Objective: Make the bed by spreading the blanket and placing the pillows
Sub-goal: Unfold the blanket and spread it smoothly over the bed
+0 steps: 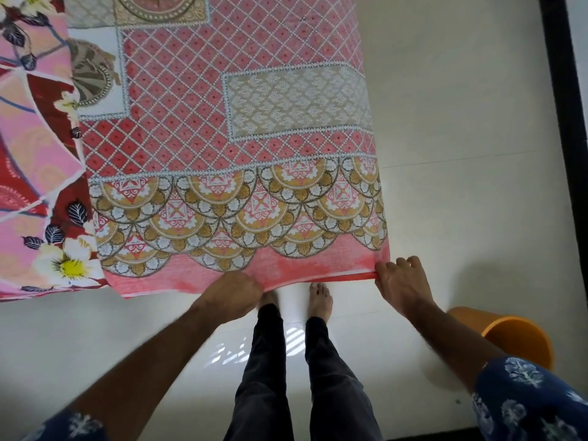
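A pink blanket (241,128) with a white lattice print and a scalloped gold border stretches away from me, held up above the floor. My left hand (234,292) grips its near hem with curled fingers. My right hand (402,281) pinches the hem at the near right corner. At the left lies the bed (35,173) under a pink and red floral sheet, and the blanket's left part overlaps it. No pillows are in view.
White tiled floor (445,122) spreads to the right of the blanket and under my bare feet (319,302). An orange bucket (509,335) stands at my right, close to my right forearm. A dark vertical frame (563,122) runs along the far right edge.
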